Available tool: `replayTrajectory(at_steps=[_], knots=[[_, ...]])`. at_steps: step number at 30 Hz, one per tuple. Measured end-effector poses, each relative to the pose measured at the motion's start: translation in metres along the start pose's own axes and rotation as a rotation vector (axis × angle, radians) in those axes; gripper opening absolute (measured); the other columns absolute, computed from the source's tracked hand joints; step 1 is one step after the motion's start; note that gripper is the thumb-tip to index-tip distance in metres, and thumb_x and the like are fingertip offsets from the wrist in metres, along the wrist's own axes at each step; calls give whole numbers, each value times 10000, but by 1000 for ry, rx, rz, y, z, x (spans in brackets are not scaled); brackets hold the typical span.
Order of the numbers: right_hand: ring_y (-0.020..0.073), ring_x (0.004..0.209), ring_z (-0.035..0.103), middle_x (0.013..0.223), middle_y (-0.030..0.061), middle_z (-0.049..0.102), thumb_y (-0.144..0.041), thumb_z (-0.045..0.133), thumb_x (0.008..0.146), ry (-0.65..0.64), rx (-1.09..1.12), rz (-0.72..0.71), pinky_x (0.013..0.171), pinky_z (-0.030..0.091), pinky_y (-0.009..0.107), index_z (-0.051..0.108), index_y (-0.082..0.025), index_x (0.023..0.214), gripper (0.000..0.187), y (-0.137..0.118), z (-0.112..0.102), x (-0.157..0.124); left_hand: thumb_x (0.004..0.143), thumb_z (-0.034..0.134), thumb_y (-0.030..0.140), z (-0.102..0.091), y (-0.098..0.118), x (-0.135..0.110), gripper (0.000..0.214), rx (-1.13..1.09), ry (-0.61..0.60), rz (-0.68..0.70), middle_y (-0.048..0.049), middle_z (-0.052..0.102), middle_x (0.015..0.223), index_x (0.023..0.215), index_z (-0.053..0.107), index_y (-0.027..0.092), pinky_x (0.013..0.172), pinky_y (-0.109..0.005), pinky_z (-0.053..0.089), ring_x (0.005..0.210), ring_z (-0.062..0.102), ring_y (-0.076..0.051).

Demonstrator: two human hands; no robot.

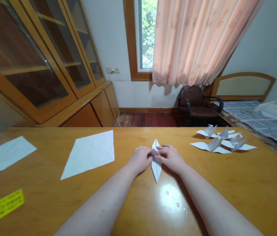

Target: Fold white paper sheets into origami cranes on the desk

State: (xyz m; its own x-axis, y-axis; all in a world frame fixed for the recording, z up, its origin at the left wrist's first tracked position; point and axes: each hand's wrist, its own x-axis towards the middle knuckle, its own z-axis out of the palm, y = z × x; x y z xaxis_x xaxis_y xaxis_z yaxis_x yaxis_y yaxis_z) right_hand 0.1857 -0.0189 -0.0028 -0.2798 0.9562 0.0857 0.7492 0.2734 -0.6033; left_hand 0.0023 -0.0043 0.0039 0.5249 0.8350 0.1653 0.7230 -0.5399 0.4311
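Note:
A narrow, pointed piece of folded white paper (156, 167) lies on the wooden table (227, 190) in front of me. My left hand (140, 158) is curled at its left side, fingertips pinching a small flap at the middle. My right hand (170, 157) presses the same flap from the right, its fingers closed on the paper. Both points of the folded piece stick out beyond my hands, one away from me and one toward me.
A flat white sheet (90, 153) lies to the left, another sheet (3, 156) at the far left edge, and a yellow slip (1, 208) near the front left. Several finished paper cranes (220, 141) sit at the right. Beyond the table stand a cabinet, an office chair (197, 105) and a bed.

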Motion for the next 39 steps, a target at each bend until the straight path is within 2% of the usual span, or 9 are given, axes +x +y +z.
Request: replayTrajectory(at_steps=[6,13,18,21,24,27,34,37,39], knots=[[253,1166,434,1134,5,634,-393,547,797,8,-5,-6,971,300,442,710,-274,822,203,1,1,1,826,454,249,1,-2,0,177,20,25,21,-33,639,840,815,624,205,850,-343,396,818,555,-178],[216,1170,457,1175,21,609,-352,313,912,23,87,-23,1015,239,449,680,-264,983,384,1,0,0,783,489,174,1,-2,-1,181,-16,9,30,-25,636,900,848,649,229,825,-330,410,863,547,-181],[221,1102,498,1158,26,607,-363,601,762,57,3,-28,999,257,436,696,-283,877,169,1,5,1,785,475,155,4,-3,-1,203,-54,44,9,-28,630,983,810,660,235,890,-351,397,942,539,-190],[221,1086,503,1167,33,594,-345,683,688,86,-16,-30,999,256,434,674,-276,940,261,4,8,1,802,451,143,6,-5,-1,231,-43,62,1,-18,622,1053,841,654,244,973,-374,346,1007,530,-180],[228,1082,499,1170,57,590,-344,702,666,93,-16,-27,975,294,418,651,-242,1000,353,7,10,1,829,455,219,8,-6,0,243,-11,76,-62,-37,595,1138,1005,622,242,1020,-407,299,1085,501,-198],[232,1068,499,1157,68,593,-336,711,652,107,-17,-27,948,324,404,654,-222,966,339,8,10,2,833,466,282,8,-7,0,250,2,70,-93,-54,580,1164,1018,626,230,1022,-422,294,1118,479,-221],[220,1030,518,1103,59,618,-363,631,741,116,25,-31,935,336,389,693,-231,840,177,4,8,3,823,495,268,5,-4,-1,180,-91,69,39,-44,610,1092,934,630,225,1032,-415,282,1074,506,-197],[205,1020,527,1087,53,629,-383,483,849,105,76,-47,931,341,380,703,-237,835,264,4,6,2,818,511,279,2,-1,-1,215,-133,10,101,-45,601,1124,1004,603,224,1034,-409,281,1089,501,-197],[207,1026,526,1086,54,631,-372,495,843,104,85,-47,934,340,377,702,-231,822,252,4,6,3,801,541,284,1,0,-1,235,-148,-32,124,-37,599,1135,1025,585,228,1035,-405,279,1092,501,-198]])
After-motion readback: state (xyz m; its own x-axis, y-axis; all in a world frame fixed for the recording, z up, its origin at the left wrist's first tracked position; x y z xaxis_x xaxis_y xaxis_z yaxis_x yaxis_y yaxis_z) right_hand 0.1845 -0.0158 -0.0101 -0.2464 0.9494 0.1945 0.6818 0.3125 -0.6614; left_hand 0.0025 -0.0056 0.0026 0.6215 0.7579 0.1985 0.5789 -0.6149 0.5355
